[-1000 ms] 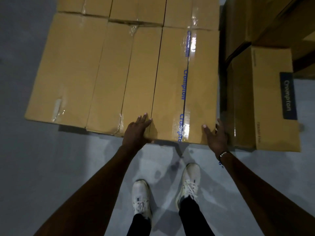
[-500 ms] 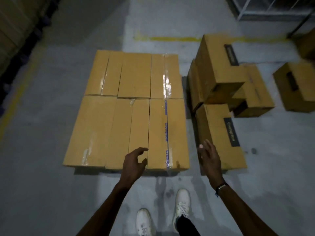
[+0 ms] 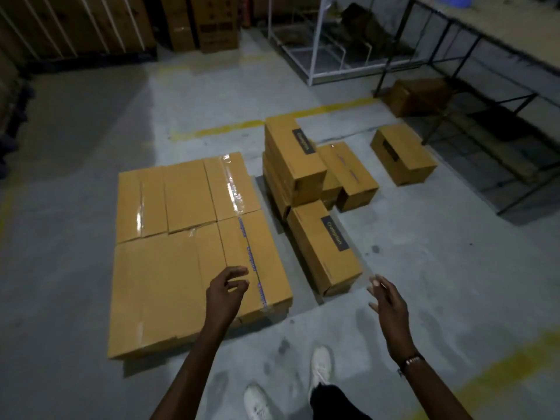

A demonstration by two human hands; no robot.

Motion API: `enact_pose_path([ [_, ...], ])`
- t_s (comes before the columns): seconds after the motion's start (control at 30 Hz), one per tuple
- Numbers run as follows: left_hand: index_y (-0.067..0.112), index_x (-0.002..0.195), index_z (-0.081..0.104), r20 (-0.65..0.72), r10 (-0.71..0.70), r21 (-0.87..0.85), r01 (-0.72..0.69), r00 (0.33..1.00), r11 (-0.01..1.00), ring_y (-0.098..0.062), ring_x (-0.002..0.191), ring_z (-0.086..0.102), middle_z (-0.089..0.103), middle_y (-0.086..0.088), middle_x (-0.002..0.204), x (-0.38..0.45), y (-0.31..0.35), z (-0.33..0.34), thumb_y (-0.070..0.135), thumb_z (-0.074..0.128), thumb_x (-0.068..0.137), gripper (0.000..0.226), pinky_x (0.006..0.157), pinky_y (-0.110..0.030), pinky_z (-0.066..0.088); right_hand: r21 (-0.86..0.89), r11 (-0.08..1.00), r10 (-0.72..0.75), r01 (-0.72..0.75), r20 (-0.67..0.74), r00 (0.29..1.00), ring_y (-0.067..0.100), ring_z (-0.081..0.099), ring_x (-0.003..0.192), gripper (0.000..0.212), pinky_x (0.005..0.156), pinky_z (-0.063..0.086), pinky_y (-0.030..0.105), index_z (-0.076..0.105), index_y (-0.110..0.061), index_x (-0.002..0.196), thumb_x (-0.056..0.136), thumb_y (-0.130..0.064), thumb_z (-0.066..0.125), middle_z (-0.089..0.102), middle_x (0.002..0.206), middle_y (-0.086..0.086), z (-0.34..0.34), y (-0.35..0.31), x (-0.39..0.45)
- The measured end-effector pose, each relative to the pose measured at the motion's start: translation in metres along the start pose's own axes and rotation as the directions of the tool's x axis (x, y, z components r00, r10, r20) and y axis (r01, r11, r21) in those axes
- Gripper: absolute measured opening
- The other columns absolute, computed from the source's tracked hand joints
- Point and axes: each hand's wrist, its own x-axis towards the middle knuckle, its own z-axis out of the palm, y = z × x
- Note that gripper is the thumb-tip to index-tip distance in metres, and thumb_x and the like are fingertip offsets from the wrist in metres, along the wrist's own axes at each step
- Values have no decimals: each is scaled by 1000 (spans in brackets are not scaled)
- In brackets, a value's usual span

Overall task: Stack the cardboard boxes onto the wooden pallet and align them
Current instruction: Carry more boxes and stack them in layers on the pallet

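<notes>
A flat layer of long cardboard boxes [image 3: 181, 237] lies side by side on the floor in front of me; whatever they rest on is hidden beneath them. To its right lies a single labelled box [image 3: 324, 247], with a pile of boxes [image 3: 294, 159] behind it. My left hand [image 3: 225, 294] hovers above the near right box of the layer, fingers loosely curled, holding nothing. My right hand [image 3: 386, 301] hangs over the bare floor near the single box's front end, fingers spread and empty.
A lone box [image 3: 403, 153] sits on the floor at right, another [image 3: 415, 95] under a dark metal table [image 3: 491, 43]. A white wire rack [image 3: 315, 40] and stacked cartons [image 3: 209, 22] stand at the back. My white shoes [image 3: 321, 365] are on the grey floor.
Both hands came off the front edge of the layer's right box and lifted away. My view rose and pulled back, turning to take in the room.
</notes>
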Motion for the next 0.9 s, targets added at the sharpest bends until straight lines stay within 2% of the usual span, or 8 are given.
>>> enact_pose_path([
  [0.1,24,105,75,16,-28,-49,29,999,998,-8,91,74,77,10,110,-4,19,20,3,72,93,24,77,-32,55,55,998,-7,10,-46,999,15,66,123,34,108,52,56,65,-29,132,101,-41,62,69,132,-7,-29,-12,-3],
  [0.23,23,101,76,37,-25,-63,28,999,998,-10,94,73,77,9,109,1,45,56,0,70,93,25,76,-33,53,90,993,-71,78,-77,994,7,68,120,83,99,56,42,64,-29,136,73,-82,71,69,133,-7,-56,-36,16],
  [0.27,23,101,76,41,-27,-67,30,999,997,-9,96,72,77,8,109,5,52,65,-1,70,93,26,77,-35,54,103,991,-75,81,-64,995,7,68,120,78,100,55,42,64,-29,135,76,-80,70,68,135,-7,-61,-43,24],
  [0.33,23,102,76,33,-38,-81,41,999,996,-7,98,72,77,8,108,12,65,84,0,71,92,25,80,-39,58,123,989,-75,77,-19,997,11,66,124,54,105,53,47,62,-26,139,95,-56,65,66,139,-3,-74,-49,43],
  [0.4,22,103,75,7,-36,-108,37,999,993,-12,102,73,78,7,108,21,77,104,2,72,92,23,82,-44,60,132,988,-84,82,9,996,12,64,127,48,108,52,49,60,-22,144,100,-43,60,65,141,-3,-87,-56,64],
  [0.5,16,105,74,-45,-47,-153,40,998,987,-19,104,72,77,3,111,33,97,137,3,71,94,18,79,-41,59,130,987,-100,92,53,994,12,64,128,54,106,53,46,59,-22,144,96,-47,59,65,142,-3,-108,-68,95],
  [0.73,10,111,73,-145,-85,-258,45,986,965,-18,109,71,76,0,115,52,128,210,2,71,94,19,77,-32,57,114,986,-135,117,161,978,12,65,127,35,103,53,41,61,-24,141,107,-34,57,66,141,-3,-152,-89,182],
  [0.9,16,109,73,-199,-90,-272,33,976,962,-16,112,69,75,1,116,65,145,232,4,70,94,19,77,-32,56,87,986,-163,145,259,952,12,64,128,35,101,54,38,61,-23,141,108,-35,56,65,140,-2,-151,-113,235],
])
